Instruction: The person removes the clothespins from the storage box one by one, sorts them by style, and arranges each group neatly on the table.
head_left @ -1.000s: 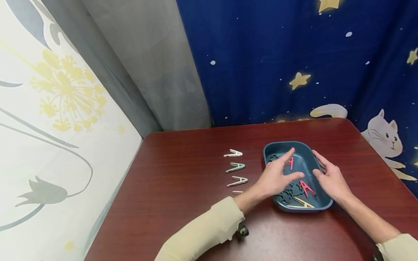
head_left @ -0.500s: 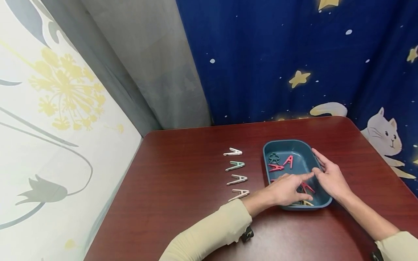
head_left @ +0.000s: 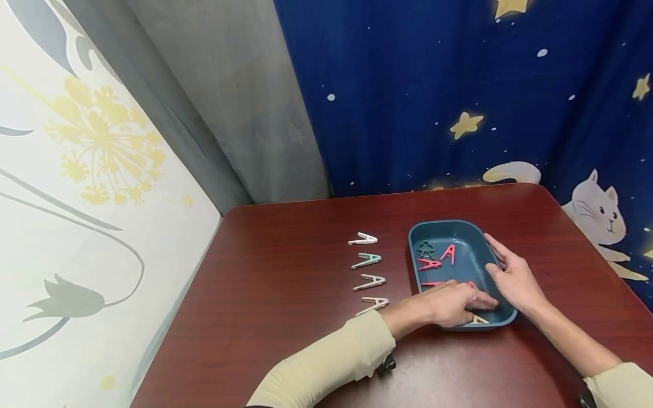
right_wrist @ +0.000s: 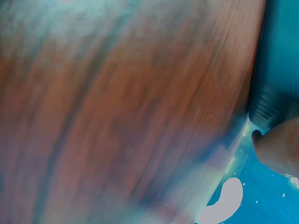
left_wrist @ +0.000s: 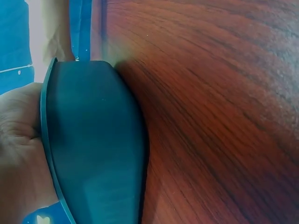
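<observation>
Inside the blue-green plastic tray (head_left: 471, 266), my left hand (head_left: 454, 303) reaches down at the near end, thumb and forefinger apart. A yellow clothespin (head_left: 479, 320) lies right by its thumb, partly covered. My right hand (head_left: 517, 283) grips the tray's right rim, thumb on the inner side and fingers outside. Farther back in the tray lie a pink clothespin (head_left: 448, 254), another pink clothespin (head_left: 429, 264) and a dark green flower-shaped piece (head_left: 425, 249). More pink shows beside the left hand, which hides other things under it. The left wrist view shows the tray's outer wall (left_wrist: 98, 140).
Left of the tray, a column of clothespins lies on the dark red wooden table (head_left: 285, 272): a white clothespin (head_left: 363, 239), a green clothespin (head_left: 366, 260), a pale clothespin (head_left: 369, 281) and a cream clothespin (head_left: 373, 305). A blue star-patterned curtain (head_left: 408, 113) hangs behind.
My left hand has moved from above the tray's middle down into its near end, uncovering pink clothespins and the green piece farther back. My right hand stays on the rim.
</observation>
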{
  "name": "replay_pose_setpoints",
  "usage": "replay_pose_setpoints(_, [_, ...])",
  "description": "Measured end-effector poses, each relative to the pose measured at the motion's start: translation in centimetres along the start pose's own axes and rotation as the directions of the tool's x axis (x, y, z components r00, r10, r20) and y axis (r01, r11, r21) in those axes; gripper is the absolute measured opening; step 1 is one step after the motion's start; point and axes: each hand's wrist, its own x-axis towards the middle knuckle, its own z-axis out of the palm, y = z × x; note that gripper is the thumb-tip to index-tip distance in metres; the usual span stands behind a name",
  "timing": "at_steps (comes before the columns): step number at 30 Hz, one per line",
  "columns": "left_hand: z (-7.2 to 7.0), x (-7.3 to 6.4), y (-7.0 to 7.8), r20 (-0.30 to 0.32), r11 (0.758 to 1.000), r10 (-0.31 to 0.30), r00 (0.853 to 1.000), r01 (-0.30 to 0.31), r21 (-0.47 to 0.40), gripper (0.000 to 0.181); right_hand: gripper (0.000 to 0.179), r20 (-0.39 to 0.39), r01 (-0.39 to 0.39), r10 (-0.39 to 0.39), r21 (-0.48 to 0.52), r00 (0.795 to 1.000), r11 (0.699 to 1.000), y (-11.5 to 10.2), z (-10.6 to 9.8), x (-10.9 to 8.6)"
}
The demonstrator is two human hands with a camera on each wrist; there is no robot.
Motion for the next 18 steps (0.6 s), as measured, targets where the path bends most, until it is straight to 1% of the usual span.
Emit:
replay_pose_setpoints(5, [-0.06,0.02,-0.01,0.07,0.994,-0.05,0.996,0.056,-0.093,0.059,0.065,0.005,0.013,-0.013,0.001,1.0,1.0,0.04,0.1,-0.08])
replay_pose_setpoints(6, [-0.07,0.05,-0.01,0.078,0.993,-0.058,0.995,0.066,-0.1,0.06,0.065,0.004,0.015,-0.015,0.001,1.0,1.0,0.04,0.1,-0.08])
replay_pose_setpoints(8, [-0.06,0.1,0.03,0.073,0.993,-0.069,0.995,0.076,-0.092,0.062,0.065,0.004,0.016,-0.016,0.004,1.0,1.0,0.04,0.08,-0.08])
replay_pose_setpoints(9, [-0.06,0.1,0.06,0.064,0.993,-0.077,0.995,0.082,-0.087,0.063,0.065,0.005,0.016,-0.016,0.005,1.0,1.0,0.04,0.08,-0.08])
replay_pose_setpoints(11, [0.05,0.09,0.14,0.03,0.995,-0.082,0.996,0.083,-0.05,0.062,0.066,0.005,0.015,-0.015,0.006,1.0,1.0,0.06,0.08,-0.1])
replay_pose_setpoints(15, [0.25,-0.1,0.32,-0.05,0.995,-0.09,0.995,0.092,0.028,0.049,0.066,0.004,0.011,-0.011,0.006,1.0,1.0,0.03,0.12,-0.13])
replay_pose_setpoints(18, [0.4,-0.22,0.45,-0.092,0.993,-0.099,0.991,0.105,0.061,0.041,0.066,-0.002,0.012,-0.012,0.004,1.0,1.0,-0.01,0.16,-0.13])
